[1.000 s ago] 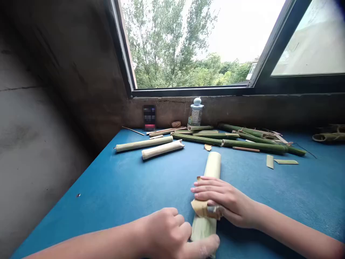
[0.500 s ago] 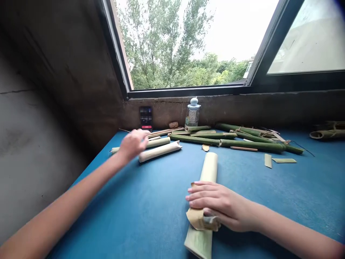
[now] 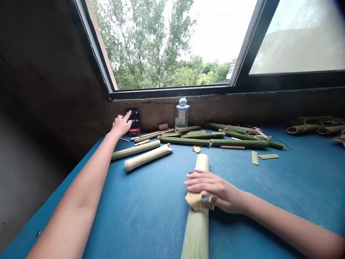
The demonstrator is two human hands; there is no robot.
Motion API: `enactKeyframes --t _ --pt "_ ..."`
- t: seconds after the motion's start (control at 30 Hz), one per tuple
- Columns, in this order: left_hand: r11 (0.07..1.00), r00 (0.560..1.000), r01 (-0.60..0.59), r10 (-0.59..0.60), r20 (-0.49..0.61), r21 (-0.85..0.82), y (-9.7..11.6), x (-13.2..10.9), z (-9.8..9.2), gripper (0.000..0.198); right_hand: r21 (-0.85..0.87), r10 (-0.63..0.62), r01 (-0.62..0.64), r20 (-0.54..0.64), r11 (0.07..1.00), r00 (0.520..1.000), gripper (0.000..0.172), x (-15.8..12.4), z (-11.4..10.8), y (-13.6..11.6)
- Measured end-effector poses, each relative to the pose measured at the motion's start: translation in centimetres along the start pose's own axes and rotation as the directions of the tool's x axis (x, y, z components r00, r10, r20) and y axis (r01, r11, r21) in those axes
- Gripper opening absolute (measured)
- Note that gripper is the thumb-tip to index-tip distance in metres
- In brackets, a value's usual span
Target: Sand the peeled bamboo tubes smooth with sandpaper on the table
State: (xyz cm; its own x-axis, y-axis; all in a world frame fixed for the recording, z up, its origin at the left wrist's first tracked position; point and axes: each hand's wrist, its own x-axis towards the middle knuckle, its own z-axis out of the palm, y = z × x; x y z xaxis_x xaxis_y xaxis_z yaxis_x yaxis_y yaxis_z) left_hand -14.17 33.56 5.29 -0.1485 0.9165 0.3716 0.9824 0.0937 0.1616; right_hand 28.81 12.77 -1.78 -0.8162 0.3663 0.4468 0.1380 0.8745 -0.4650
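Note:
With its index finger stretched out, my left hand [image 3: 122, 125] reaches to the upper part of a phone [image 3: 134, 126] propped against the wall; its other fingers are partly curled and hold nothing. My right hand [image 3: 212, 187] lies over a pale, peeled bamboo tube [image 3: 197, 230]. Its fingers press a tan piece of sandpaper [image 3: 195, 201] around the tube, with a greyish crumpled end by the thumb. The tube lies lengthwise, pointing at the window, its near end cut off by the picture's edge. Two more bamboo tubes, one whitish [image 3: 148, 157] and one greener [image 3: 137, 149], lie below the phone.
Green bamboo stalks [image 3: 185, 140] and thin strips lie along the back of the blue table [image 3: 151, 212]. A lidded glass jar [image 3: 182, 117] and a twine ball [image 3: 163, 126] stand by the wall. Two bamboo slivers [image 3: 254, 158] lie at right, more bamboo [image 3: 304, 128] beyond.
My left hand has moved up and left from above the tubes to the phone, index finger now extended. My right hand stays on the sandpaper and tube. The view has shifted right.

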Motion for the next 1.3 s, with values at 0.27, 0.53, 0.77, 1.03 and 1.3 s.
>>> enactKeyframes --t 0.27,0.53,0.77,1.03,1.3 --pt "0.995 0.997 -0.052 0.056 0.049 -0.087 -3.7 -2.6 2.3 0.069 -0.005 0.169 -0.169 -0.045 0.986 0.985 0.035 0.0 0.1 -0.2" --pt "0.99 0.993 -0.107 0.112 0.048 -0.089 -3.7 -3.4 2.1 0.058 -0.054 0.208 -0.216 -0.122 0.975 0.97 0.041 -0.8 -1.9 2.8" --pt "0.983 0.951 -0.167 0.139 0.274 0.08 -2.9 -3.9 1.6 0.05 0.021 0.098 -0.101 0.091 0.995 0.991 0.038 -0.5 0.1 -0.4" --pt "0.995 0.988 0.029 -0.014 0.154 -0.096 -4.5 -3.6 1.8 0.061 -0.037 0.182 -0.19 -0.145 0.981 0.973 0.039 -0.8 0.6 0.4" --pt "0.995 0.984 -0.101 0.1 0.146 0.0 -4.5 -3.2 2.5 0.051 0.028 -0.023 0.02 0.095 0.999 0.995 0.039 0.6 2.1 -3.6"
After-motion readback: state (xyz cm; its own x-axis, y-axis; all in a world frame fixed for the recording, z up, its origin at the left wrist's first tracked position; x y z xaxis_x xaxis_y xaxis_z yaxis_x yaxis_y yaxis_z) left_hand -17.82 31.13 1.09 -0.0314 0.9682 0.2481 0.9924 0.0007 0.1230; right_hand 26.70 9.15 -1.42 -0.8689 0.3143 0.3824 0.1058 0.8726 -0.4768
